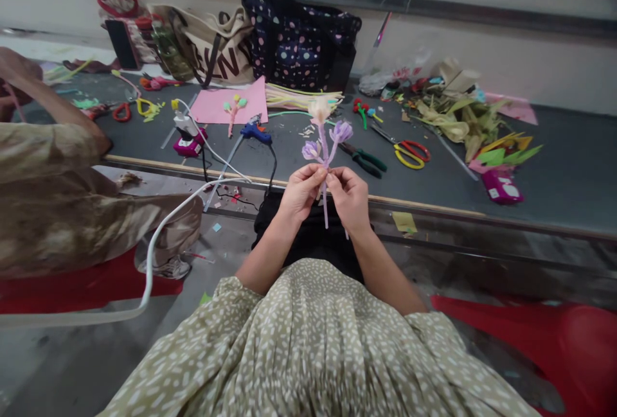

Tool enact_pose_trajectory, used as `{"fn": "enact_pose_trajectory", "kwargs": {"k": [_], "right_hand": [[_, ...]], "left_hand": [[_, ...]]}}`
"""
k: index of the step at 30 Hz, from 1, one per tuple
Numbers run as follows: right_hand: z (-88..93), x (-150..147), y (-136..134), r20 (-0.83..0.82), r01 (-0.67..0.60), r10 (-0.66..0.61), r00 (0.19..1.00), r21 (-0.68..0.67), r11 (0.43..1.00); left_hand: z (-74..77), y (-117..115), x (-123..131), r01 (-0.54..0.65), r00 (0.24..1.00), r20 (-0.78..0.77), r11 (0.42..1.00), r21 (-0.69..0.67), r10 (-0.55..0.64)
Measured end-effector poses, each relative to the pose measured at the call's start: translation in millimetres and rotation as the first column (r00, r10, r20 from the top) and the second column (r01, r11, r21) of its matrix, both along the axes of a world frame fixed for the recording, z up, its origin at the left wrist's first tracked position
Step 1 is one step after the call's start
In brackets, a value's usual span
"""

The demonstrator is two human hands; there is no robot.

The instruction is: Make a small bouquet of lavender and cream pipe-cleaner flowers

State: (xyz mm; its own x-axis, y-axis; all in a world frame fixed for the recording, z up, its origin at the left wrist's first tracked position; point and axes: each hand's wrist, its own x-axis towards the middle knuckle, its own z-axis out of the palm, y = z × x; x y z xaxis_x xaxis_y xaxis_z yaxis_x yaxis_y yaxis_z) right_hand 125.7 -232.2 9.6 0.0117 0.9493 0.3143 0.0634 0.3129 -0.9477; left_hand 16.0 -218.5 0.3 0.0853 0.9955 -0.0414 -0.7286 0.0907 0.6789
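Head camera view, with clock directions read from the meeting fingertips and 12 pointing away from the wearer: the left hand [304, 189] pinches a flower spray [324, 146] between thumb and fingers, and the right hand [348, 193] pinches it just beside, both around the near edge of the table [448, 176]. Above the grip, 1 cream bloom [319, 109] stands at 12 o'clock and 2 purple blooms [341, 132] at 11 and 1; the bare stem [326, 211] points to 6.

Too hard a squeeze could kink the stems where they branch; a slack pinch could let the spray twist or drop, perhaps to the lap or floor. The blooms look delicate, so brushing the pliers [365, 159] at 2 o'clock might crush them. At 10 o'clock lies a glue gun [256, 132], its black cord [276, 164] hanging over the edge; a snagging arm could drag it off.
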Motion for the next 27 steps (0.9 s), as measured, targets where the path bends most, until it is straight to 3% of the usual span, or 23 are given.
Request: {"fn": "enact_pose_trajectory", "kwargs": {"k": [5, 11, 15, 20, 23, 27], "right_hand": [[0.8, 1, -1, 0.232, 0.136, -0.170, 0.958, 0.157, 0.978], [-6.6, 2, 1, 0.483, 0.183, -0.391, 0.783, 0.422, 0.888], [-9.3, 1, 1, 0.595, 0.146, -0.504, 0.626, 0.545, 0.825], [-7.2, -2, -3, 0.678, 0.078, -0.542, 0.496, 0.587, 0.806], [-6.5, -4, -4, 0.683, 0.082, -0.557, 0.473, 0.595, 0.800], [-8.0, -4, -5, 0.674, 0.071, -0.534, 0.510, 0.585, 0.808]], "left_hand": [[-4.3, -2, 6, -0.163, 0.976, -0.127, 0.979, 0.122, 0.178], [-9.2, -3, 8, -0.334, 0.879, -0.265, 0.908, 0.252, 0.396], [-12.8, -2, 8, -0.353, 0.861, -0.286, 0.899, 0.259, 0.420], [-14.2, -1, 7, -0.380, 0.847, -0.296, 0.892, 0.243, 0.441], [-14.5, -1, 6, -0.376, 0.846, -0.305, 0.895, 0.241, 0.438], [-16.8, 0, 4, -0.381, 0.814, -0.349, 0.881, 0.281, 0.464]]}}
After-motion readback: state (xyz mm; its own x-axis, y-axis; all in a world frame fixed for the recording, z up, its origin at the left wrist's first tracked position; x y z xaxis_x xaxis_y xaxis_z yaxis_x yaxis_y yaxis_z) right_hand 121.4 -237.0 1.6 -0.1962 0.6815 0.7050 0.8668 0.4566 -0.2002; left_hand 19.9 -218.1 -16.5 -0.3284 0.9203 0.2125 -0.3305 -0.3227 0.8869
